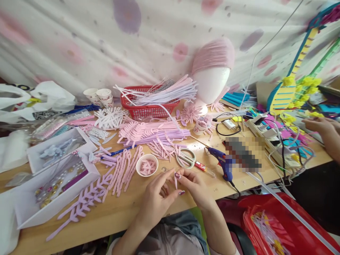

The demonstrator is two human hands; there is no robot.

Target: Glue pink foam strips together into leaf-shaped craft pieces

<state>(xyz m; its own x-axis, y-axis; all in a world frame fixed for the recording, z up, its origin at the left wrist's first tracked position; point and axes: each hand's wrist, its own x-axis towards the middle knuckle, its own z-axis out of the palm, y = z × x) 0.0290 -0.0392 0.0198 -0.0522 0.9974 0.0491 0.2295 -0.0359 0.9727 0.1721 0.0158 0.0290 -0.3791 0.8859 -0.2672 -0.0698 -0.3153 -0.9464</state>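
Note:
My left hand (156, 198) and my right hand (198, 187) meet over the table's front edge, fingers curled together. Between their fingertips is a short pale pink pipe cleaner piece (175, 182), pinched by my right thumb and finger. My left fingers close in around the same piece, though their exact contact is partly hidden. Just left of them stands a paper cup (147, 165) of short pink pieces. Scissors with pale green handles (186, 158) lie beyond the hands. To the right rests a blue hot glue gun (221, 161), its cord hanging over the edge.
A red basket (151, 112) holds long pipe cleaners. Twisted pink stems (123, 170) and a lilac branch (79, 205) lie left, beside white bead boxes (55, 193). A white foam head (212, 83) stands behind. Power strips (271, 141) and another person's hand (322, 127) are at right.

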